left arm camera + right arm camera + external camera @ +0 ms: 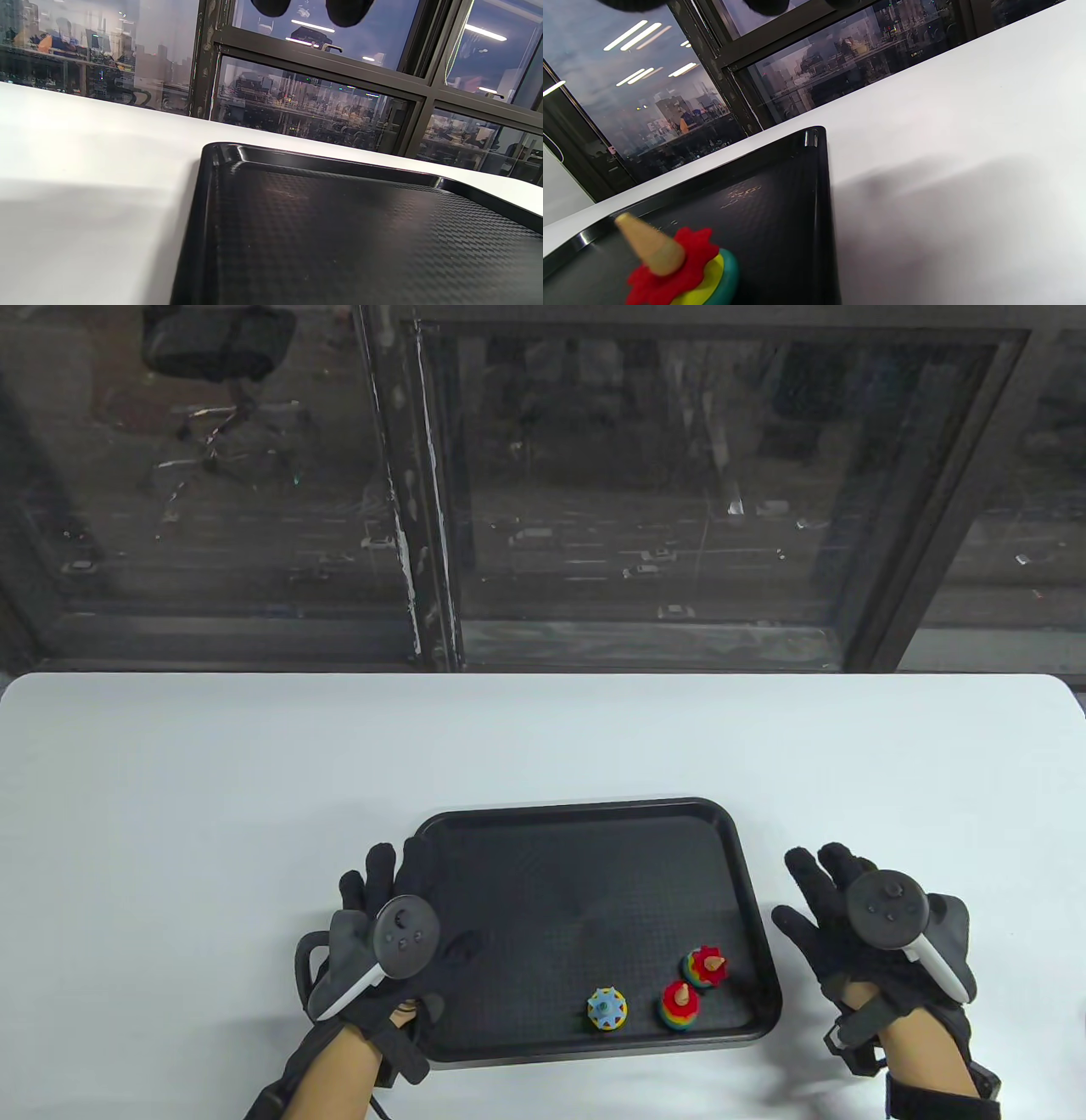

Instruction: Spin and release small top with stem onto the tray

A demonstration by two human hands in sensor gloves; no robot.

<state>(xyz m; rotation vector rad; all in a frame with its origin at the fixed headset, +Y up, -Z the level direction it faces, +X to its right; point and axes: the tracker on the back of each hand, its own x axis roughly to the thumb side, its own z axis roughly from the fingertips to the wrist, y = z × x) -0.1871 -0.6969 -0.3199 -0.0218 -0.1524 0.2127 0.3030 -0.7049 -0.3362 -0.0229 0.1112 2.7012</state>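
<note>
Three small tops lie on the black tray [509, 831] near its front right corner. One is a blue and yellow top [607, 1009], one a red rainbow-striped top [679, 1004], and one a red-topped top [706, 965] with a wooden stem. The last one leans tilted in the right wrist view [670, 262]. My left hand [373, 891] lies flat at the tray's left rim, fingers straight, holding nothing. My right hand [814, 899] rests on the white table just right of the tray, fingers spread and empty. Only dark fingertips [348, 10] show in the left wrist view.
The white table [212, 780] stretches wide around the tray, and its far edge meets a dark window frame [424, 560]. The tray's left rim [199, 220] and right rim [821, 190] stand slightly raised. Most of the tray floor [339, 237] is bare.
</note>
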